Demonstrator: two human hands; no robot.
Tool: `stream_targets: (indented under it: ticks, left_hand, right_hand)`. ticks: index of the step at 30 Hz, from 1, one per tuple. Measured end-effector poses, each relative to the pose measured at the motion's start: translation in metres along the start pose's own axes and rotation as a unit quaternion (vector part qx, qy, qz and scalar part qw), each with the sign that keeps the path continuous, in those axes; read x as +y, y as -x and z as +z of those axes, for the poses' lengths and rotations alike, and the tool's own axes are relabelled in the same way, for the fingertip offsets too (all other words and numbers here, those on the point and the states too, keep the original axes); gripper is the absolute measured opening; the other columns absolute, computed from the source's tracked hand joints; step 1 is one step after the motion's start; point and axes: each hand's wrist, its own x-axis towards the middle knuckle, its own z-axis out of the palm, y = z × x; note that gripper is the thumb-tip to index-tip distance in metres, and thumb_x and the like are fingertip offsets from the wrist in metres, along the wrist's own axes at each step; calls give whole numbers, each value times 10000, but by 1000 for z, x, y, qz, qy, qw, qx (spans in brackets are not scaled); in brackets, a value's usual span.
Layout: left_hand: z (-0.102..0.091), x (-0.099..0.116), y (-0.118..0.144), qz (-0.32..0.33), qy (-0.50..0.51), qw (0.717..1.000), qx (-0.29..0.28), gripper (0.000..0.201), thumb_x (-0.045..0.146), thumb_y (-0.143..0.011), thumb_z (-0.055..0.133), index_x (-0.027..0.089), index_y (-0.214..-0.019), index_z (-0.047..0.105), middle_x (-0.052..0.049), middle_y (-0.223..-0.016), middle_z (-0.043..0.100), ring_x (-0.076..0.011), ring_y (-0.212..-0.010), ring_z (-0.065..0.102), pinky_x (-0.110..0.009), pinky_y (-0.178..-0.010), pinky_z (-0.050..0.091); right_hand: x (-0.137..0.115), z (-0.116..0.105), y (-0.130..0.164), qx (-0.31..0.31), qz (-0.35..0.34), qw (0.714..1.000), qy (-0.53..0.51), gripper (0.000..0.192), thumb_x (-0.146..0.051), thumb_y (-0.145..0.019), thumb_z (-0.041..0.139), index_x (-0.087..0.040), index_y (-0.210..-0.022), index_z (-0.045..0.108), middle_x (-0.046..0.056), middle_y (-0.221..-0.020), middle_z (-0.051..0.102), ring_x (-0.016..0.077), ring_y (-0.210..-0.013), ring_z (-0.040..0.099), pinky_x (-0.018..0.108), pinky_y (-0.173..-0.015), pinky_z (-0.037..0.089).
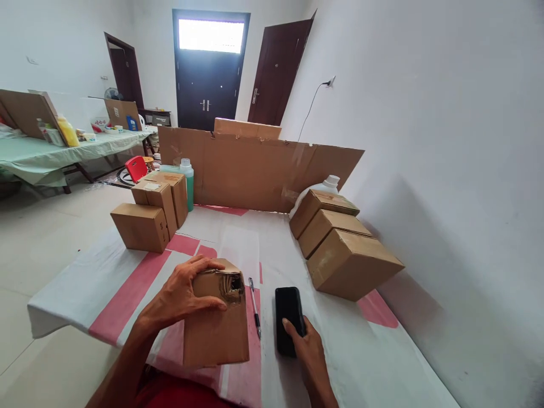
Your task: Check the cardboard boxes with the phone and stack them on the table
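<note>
head view: worn on the person's head | faces forward and down over the table (106,283) | near: both hands at the lower centre of the frame | far: doors at top centre, side table at upper left | single view, nothing shared

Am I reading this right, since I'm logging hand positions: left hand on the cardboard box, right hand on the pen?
Not quite. The head view shows the right hand on the black phone, not the pen. The left hand does rest on the cardboard box.
</note>
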Motion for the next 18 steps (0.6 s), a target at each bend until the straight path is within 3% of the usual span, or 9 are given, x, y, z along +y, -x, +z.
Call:
stream_targets:
  ticks: [2,4,6,8,11,15,18]
  left_hand:
    - [0,0,0,-1,4,1000,0,478,356,-726,892,283,-1165,718,-13,-1167,710,-242,-1054,676,-324,-894,552]
    - [1,0,1,-1,4,1000,1,486,377,-713,904,274,-1153,725,-19,-1155,712,-245,-1040,678,-330,-895,553]
    - [2,1,1,3,1,1000,3,511,404,-700,918,266,-1154,726,-28,-1159,710,-247,-1036,678,-344,-925,548]
    - [3,1,2,10,-4,1000,4,522,413,-693,925,262,-1151,725,-31,-1158,711,-250,-1039,678,-352,-944,541]
    - [3,1,3,22,-8,1000,6,518,394,-696,924,263,-1155,723,-38,-1173,717,-265,-1092,670,-359,-972,527]
    - [3,-2,6,27,-6,1000,8,479,366,-724,905,260,-1153,722,-46,-1187,713,-269,-1123,662,-357,-976,525]
    - [4,-3,7,32,2,999,10,408,367,-778,858,253,-1145,720,-45,-1164,710,-252,-1094,670,-340,-949,535]
  right_hand:
    - [-16,-5,22,-19,12,981,-193,643,-653,-824,648,-171,-1245,589,123,-1125,774,328,-995,759,440,-842,608]
    - [-37,-13,45,-49,35,921,-384,657,-561,-782,794,-215,-1303,591,112,-1235,754,314,-1022,758,443,-853,614]
    - [-61,-19,65,-104,58,868,-482,576,-525,-793,819,-234,-1265,662,119,-1276,742,294,-1013,754,431,-842,616]
    - [-84,-21,81,-194,79,824,-527,547,-657,-838,723,-218,-1163,745,144,-1220,761,279,-956,752,424,-821,613]
    - [-115,-12,98,-319,86,759,-561,735,-850,-856,490,-219,-1082,794,146,-1090,789,261,-877,742,413,-801,595]
    - [-135,10,113,-469,93,713,-514,857,-874,-870,378,-155,-1062,802,147,-883,792,242,-786,741,355,-798,544]
    - [-132,22,116,-525,103,691,-486,898,-879,-851,379,-113,-1077,790,153,-867,785,248,-811,750,331,-811,530]
